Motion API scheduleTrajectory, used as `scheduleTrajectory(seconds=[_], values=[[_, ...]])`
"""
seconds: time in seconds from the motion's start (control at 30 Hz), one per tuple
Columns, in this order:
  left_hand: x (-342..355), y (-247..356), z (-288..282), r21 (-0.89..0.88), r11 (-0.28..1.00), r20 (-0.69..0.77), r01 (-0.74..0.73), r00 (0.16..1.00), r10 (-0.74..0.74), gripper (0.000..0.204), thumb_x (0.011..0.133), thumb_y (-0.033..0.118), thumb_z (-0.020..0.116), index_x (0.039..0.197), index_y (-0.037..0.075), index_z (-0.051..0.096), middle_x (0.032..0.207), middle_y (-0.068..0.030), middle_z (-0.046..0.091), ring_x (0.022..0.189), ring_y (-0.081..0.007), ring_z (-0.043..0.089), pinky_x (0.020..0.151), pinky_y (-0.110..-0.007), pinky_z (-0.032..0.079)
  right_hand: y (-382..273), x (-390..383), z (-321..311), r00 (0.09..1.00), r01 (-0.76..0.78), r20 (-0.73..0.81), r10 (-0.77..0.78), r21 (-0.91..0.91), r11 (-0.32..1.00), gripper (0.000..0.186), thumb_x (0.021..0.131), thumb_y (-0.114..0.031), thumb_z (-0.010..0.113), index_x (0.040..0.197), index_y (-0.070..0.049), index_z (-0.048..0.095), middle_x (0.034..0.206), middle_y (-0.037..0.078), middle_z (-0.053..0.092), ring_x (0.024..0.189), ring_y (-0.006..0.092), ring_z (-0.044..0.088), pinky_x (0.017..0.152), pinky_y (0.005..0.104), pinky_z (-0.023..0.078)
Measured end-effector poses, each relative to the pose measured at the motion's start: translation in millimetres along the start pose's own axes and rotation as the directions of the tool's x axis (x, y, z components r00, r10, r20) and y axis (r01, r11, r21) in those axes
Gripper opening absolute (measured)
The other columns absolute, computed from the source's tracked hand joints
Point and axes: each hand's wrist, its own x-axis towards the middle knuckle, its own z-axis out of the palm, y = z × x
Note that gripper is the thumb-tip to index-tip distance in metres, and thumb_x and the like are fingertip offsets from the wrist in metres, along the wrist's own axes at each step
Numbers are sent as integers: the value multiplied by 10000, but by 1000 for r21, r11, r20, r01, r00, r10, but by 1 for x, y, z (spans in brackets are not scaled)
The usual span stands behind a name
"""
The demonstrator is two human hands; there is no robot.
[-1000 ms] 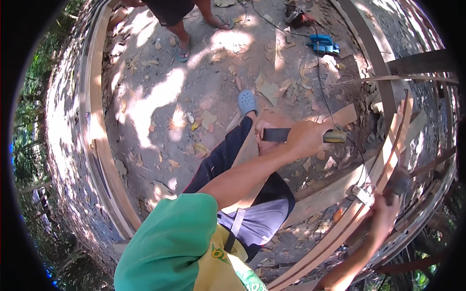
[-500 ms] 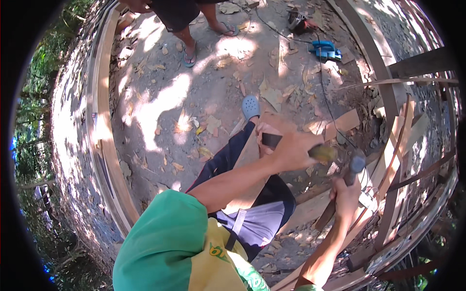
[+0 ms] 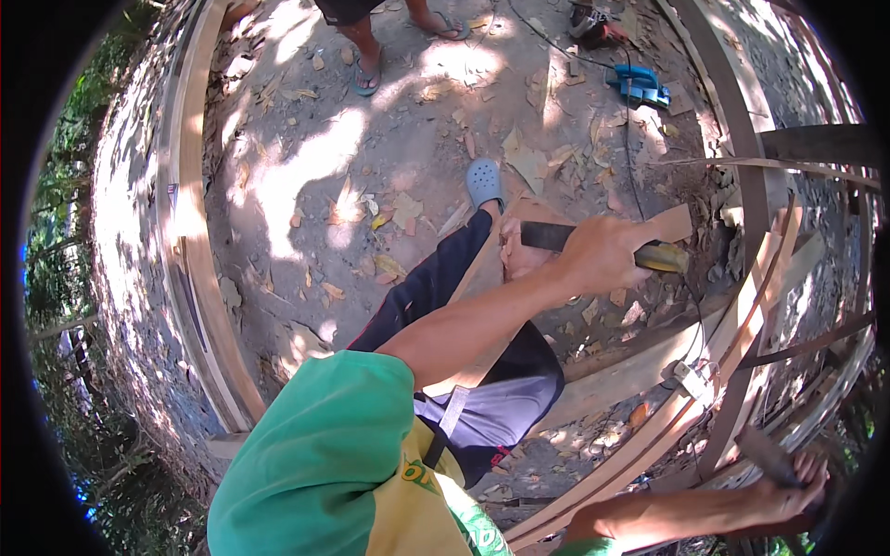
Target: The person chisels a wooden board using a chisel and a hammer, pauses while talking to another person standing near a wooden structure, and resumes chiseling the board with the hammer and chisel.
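One wood chisel [image 3: 545, 235]: gripped in the left hand [image 3: 601, 255], its flat blade out past the fingers on their left, its handle [image 3: 662, 257] past them on their right.
Long axis: left to right, the handle end tipped slightly lower in view.
Nearer hand: the left, fingers wrapped firmly around the tool.
Right hand [image 3: 793, 491]: well apart, below and to the right of the left fingers; its fingers curl around a hammer-like tool [image 3: 766, 454], too blurred to name surely.
Butt of the handle: on the side toward the right hand; the blade points away from it.
Chisel's look: dark, broad blade; stubby yellow-and-black handle.
Pale board [image 3: 484, 278]: left of the left fingers, running under the left forearm [image 3: 482, 335]; whether the blade touches it is unclear.
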Motion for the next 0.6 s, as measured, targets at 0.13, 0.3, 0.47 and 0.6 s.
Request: scheduleTrajectory(seconds=[0.13, 0.3, 0.47, 0.6], values=[[-5, -4, -7, -31, 999, -58, -33, 998, 31, 267, 712, 242, 783, 914, 125, 653, 767, -158, 681, 733, -362, 684, 637, -486, 522, 151, -80, 116, 956, -208, 16, 292, -663, 719, 199, 879, -197, 644, 756, -65, 561, 589, 70, 553, 500, 192, 556, 502, 317, 444], [-1, -21, 2, 63, 994, -47, 93, 995, -90, 288, 727, 252, 807, 947, 113, 684, 780, -142, 691, 734, -367, 688, 655, -452, 524, 75, -100, 168, 625, -399, 227, 747, -729, 556, 215, 810, -129, 678, 983, -18, 615, 665, 9, 521, 519, 88, 473, 466, 261, 380], [11, -15, 3, 53, 990, -40, 129, 991, -127, 295, 754, 302, 771, 967, 119, 680, 780, -145, 690, 746, -378, 677, 654, -495, 518, 3, 49, 16, 984, -142, 103, 146, -47, 989, 170, 992, -91, 501, 827, -72, 539, 672, -18, 335, 589, 98, 375, 557, 261, 362], [8, -9, -2, 80, 977, 51, 200, 978, -204, 315, 741, 274, 766, 1032, 169, 701, 805, -147, 694, 781, -370, 684, 667, -490, 523, 185, -2, 30, 769, -623, -55, 636, 155, 767, 164, 905, -168, 537, 799, -54, 587, 633, 25, 510, 544, 147, 494, 544, 291, 438]])
